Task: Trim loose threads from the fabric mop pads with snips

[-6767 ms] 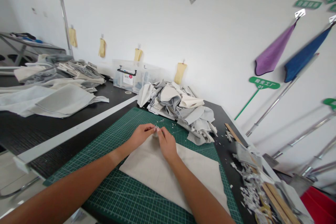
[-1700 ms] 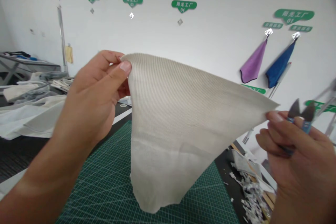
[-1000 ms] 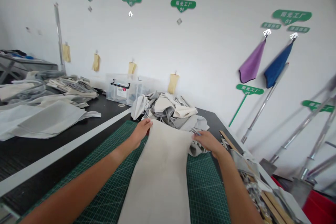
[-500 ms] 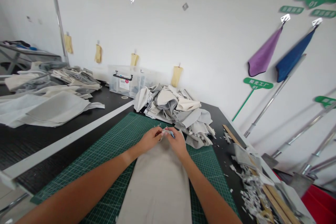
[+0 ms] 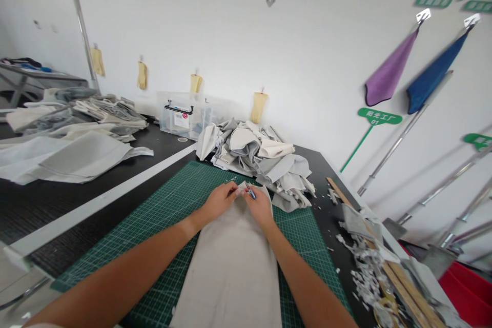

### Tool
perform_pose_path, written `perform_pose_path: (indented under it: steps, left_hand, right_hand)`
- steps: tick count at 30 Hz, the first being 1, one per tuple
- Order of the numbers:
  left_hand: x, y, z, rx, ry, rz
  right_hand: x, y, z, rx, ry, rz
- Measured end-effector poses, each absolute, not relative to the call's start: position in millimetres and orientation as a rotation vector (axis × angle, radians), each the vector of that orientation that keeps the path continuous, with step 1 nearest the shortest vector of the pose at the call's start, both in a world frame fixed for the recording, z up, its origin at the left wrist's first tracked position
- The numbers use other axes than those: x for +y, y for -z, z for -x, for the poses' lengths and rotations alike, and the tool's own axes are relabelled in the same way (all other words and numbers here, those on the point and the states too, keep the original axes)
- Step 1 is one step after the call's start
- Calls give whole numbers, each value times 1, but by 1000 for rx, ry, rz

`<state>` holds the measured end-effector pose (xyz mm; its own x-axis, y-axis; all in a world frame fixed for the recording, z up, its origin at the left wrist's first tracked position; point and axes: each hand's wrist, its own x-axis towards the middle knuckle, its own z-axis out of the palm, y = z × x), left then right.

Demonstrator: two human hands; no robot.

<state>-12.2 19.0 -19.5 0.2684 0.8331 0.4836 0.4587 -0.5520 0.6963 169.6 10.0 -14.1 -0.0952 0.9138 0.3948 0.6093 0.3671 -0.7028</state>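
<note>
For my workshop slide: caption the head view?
Left hand pinches beige cloth while right hand holds small snips over a green cutting mat.

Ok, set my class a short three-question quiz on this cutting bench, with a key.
1. Which hand holds the blue-handled snips?
2. True or false: the beige fabric panel lies on the green cutting mat.
3. The heap beyond the mat is made up of:
A. grey and cream fabric pieces
B. flattened cardboard boxes
C. metal rods

Key:
1. Right hand
2. True
3. A
</note>
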Motion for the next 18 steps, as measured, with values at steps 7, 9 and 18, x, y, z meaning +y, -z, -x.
perform_pose_path:
  steps: [7,9,18]
  left_hand:
    - [22,20,15,1151,-1284,-1988]
    - [24,21,15,1100,-1286,-1955]
    - [35,26,17,1051,-1303,-1831]
  right_hand:
    - [9,15,-166,-1811,-453,1288]
    - [9,15,-166,-1807,-458,1277]
    - [3,12,-165,-1797,-529,1240]
